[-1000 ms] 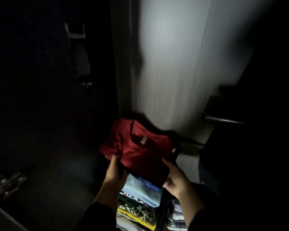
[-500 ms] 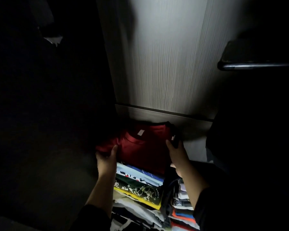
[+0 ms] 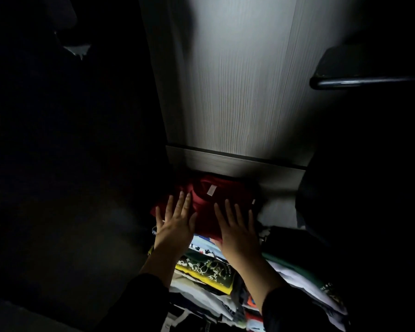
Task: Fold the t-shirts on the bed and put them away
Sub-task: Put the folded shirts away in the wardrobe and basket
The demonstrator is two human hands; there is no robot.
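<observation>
Both hands flat, fingers straight and spread, pressed on folded red t-shirt (image 3: 225,200). Left hand (image 3: 175,224) on shirt's left part, right hand (image 3: 237,228) on its right part; neither gripped anything. Red t-shirt lay atop stack of folded shirts (image 3: 206,271), at stack's far end, just beside grey wood-grain panel (image 3: 237,92). White neck label (image 3: 210,190) faced up. Surroundings dark.
</observation>
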